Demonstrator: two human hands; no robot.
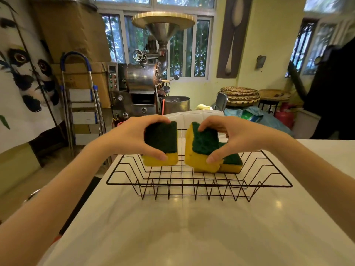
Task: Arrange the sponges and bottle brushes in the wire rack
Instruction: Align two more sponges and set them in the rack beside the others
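A black wire rack (199, 186) stands on the white counter in front of me. My left hand (134, 135) grips a yellow sponge with a dark green scrub face (162, 140), holding it upright over the rack's left half. My right hand (230, 137) pinches a second yellow-and-green sponge (201, 144), tilted, over the rack's middle. A third sponge (231, 164) lies in the rack just behind and right of that one, partly hidden by it. No bottle brush is in view.
The white counter (172, 227) fills the foreground; its left edge drops to the floor. A white plastic container (194, 117) sits behind the rack. Beyond are a metal roasting machine (146, 79), a stepladder (80, 100) and woven baskets (240, 96).
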